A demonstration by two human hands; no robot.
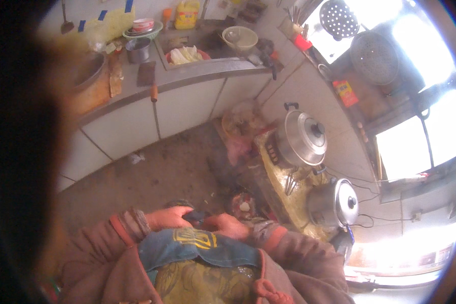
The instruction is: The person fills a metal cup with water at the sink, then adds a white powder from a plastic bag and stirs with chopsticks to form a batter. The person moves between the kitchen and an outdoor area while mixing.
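Note:
My left hand (171,218) and my right hand (229,226) are close together in front of my apron (197,240), low in the view. Both look curled inward, and between them is a small dark bluish thing (195,216) whose kind I cannot make out. Most of the fingertips are hidden or blurred. Just beyond my right hand, down near the floor, a roundish reddish thing with a pale middle (244,206) shows.
To the right, a low yellowish stand (283,190) bears a lidded steamer pot (303,138) and a smaller lidded pot (334,203). A cleaver (147,76) overhangs the far counter's edge (187,77). Leafy greens (186,54) fill a red basin in the sink.

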